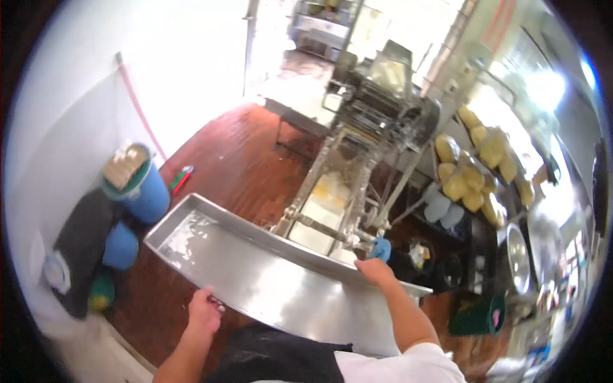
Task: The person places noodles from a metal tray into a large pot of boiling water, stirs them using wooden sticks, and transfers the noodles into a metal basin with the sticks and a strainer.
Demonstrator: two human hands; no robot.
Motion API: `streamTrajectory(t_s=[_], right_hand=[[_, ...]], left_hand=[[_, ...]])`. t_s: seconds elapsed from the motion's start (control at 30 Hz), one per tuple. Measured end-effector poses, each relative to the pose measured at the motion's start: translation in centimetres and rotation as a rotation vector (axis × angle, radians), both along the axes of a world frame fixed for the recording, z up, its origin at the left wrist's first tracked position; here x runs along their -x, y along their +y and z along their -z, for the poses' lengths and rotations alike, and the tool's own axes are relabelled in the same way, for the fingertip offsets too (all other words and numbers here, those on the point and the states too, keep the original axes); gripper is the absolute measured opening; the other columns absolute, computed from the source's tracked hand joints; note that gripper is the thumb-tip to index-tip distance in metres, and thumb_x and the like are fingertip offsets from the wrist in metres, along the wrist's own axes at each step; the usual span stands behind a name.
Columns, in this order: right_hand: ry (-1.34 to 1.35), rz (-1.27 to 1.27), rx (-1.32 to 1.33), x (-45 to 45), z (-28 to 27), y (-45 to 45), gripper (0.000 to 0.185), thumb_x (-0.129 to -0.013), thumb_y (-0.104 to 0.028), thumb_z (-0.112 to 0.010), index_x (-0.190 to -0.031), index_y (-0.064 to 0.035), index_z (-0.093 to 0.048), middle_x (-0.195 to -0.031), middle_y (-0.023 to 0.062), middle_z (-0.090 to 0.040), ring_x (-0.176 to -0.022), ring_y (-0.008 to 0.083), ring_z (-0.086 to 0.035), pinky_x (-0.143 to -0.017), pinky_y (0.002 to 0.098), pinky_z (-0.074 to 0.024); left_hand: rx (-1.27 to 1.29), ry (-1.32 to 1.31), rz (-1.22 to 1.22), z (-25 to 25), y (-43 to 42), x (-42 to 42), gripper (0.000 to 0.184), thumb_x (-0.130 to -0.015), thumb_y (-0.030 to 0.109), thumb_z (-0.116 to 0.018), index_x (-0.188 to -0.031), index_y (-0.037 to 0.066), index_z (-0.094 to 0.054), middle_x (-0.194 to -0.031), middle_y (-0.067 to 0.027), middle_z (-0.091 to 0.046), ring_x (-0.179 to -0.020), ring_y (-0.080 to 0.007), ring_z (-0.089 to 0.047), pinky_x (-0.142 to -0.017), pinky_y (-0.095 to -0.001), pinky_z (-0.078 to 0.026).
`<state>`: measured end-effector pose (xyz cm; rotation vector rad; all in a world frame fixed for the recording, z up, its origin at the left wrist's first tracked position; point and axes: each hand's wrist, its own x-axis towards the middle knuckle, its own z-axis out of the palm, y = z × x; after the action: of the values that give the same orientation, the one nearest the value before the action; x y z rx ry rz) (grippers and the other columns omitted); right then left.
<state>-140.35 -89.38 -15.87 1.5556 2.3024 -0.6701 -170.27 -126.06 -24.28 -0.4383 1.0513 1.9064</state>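
Note:
A long, shallow metal trough (274, 274) lies across the front of me, with white residue on its left end. My left hand (205, 311) is closed beside the trough's near rim; whatever is in its curled fingers, if anything, is too small to make out. My right hand (375, 271) reaches over to the far rim, its fingers drawn together and partly hidden. Close to those fingers are a white piece (343, 256) and a blue object (381, 249) at the end of a conveyor (316, 220). White and yellowish material lies on the conveyor.
Behind the conveyor stands a machine with rollers (373, 105). Blue bins (145, 191) line the left wall. Yellow bundles (472, 182) hang or rest at the right, above a dark green bin (476, 317). The floor (223, 153) is reddish brown.

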Motion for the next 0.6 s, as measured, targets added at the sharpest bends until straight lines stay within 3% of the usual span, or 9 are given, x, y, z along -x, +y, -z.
streamTrajectory(t_s=[0.13,0.2,0.27,0.33,0.37,0.47,0.5,0.6], right_hand=[[0.091,0.403,0.08,-2.3,0.4,-2.8,0.072,-0.081,-0.067,-0.051,-0.096,0.0008,-0.07,-0.109,0.0243,-0.065,-0.107,0.0358,-0.061,-0.093,0.0436,-0.0443],[0.145,0.323,-0.016,-3.6,2.1,-2.4,0.077,-0.075,-0.072,-0.054,-0.091,0.0022,-0.071,-0.102,0.0256,-0.066,-0.101,0.0341,-0.063,-0.089,0.0429,-0.0457],[0.123,0.272,0.061,-3.4,3.5,-3.2,0.081,-0.07,-0.075,-0.058,-0.085,0.0028,-0.07,-0.096,0.0258,-0.066,-0.096,0.0325,-0.064,-0.085,0.0424,-0.0468],[0.028,0.257,0.256,-1.5,0.1,-3.3,0.082,-0.066,-0.077,-0.061,-0.08,0.0026,-0.07,-0.09,0.0249,-0.066,-0.09,0.031,-0.064,-0.081,0.042,-0.0474],[0.069,0.31,0.193,-1.6,0.8,-4.0,0.078,-0.067,-0.075,-0.062,-0.076,0.0023,-0.068,-0.081,0.0209,-0.066,-0.079,0.0305,-0.063,-0.075,0.042,-0.048],[0.092,0.387,-0.01,0.1,1.9,-5.4,0.065,-0.067,-0.066,-0.071,-0.07,-0.0015,-0.064,-0.07,0.0119,-0.062,-0.07,0.0221,-0.059,-0.065,0.037,-0.0459],[0.045,0.417,0.0,1.8,0.0,-5.7,0.07,-0.066,-0.069,-0.067,-0.078,-0.0002,-0.068,-0.074,0.0188,-0.066,-0.074,0.0313,-0.065,-0.069,0.0403,-0.0496],[0.132,0.711,-0.042,5.8,-1.7,-9.4,0.064,-0.066,-0.063,-0.072,-0.079,-0.0011,-0.068,-0.075,0.0192,-0.067,-0.076,0.0321,-0.066,-0.07,0.0398,-0.0498]], left_hand=[[0.055,0.131,0.239,-1.9,7.3,5.8,0.011,-0.082,0.02,-0.063,-0.083,0.014,-0.053,-0.071,0.0024,-0.05,-0.065,-0.0134,-0.05,-0.051,-0.0276,-0.04],[0.018,0.115,0.269,-2.6,11.3,7.6,0.01,-0.08,0.015,-0.061,-0.082,0.014,-0.052,-0.072,0.0014,-0.05,-0.064,-0.0141,-0.049,-0.051,-0.0285,-0.039],[0.022,0.093,0.333,-1.9,13.3,9.5,0.009,-0.08,0.012,-0.06,-0.084,0.013,-0.052,-0.072,-0.0002,-0.049,-0.063,-0.0148,-0.048,-0.05,-0.03,-0.039],[0.07,0.082,0.403,-1.9,14.9,11.9,0.01,-0.078,0.01,-0.059,-0.08,0.013,-0.05,-0.07,-0.0001,-0.047,-0.061,-0.0146,-0.047,-0.05,-0.03,-0.038],[0.071,0.064,0.438,-1.7,15.9,12.7,0.01,-0.077,0.01,-0.059,-0.08,0.013,-0.05,-0.07,0.0,-0.047,-0.061,-0.0144,-0.047,-0.05,-0.0299,-0.038],[0.059,-0.021,0.516,-0.3,19.6,15.6,0.011,-0.076,0.009,-0.06,-0.079,0.012,-0.05,-0.068,-0.0003,-0.047,-0.058,-0.0138,-0.047,-0.047,-0.0289,-0.038],[0.086,-0.038,0.564,-1.0,21.3,17.0,0.011,-0.077,0.008,-0.06,-0.079,0.012,-0.05,-0.067,-0.0004,-0.047,-0.057,-0.0138,-0.047,-0.046,-0.0287,-0.037],[0.191,-0.042,0.749,-2.1,25.2,21.0,0.011,-0.079,0.008,-0.061,-0.08,0.012,-0.051,-0.065,-0.001,-0.047,-0.053,-0.0141,-0.047,-0.044,-0.0281,-0.037]])
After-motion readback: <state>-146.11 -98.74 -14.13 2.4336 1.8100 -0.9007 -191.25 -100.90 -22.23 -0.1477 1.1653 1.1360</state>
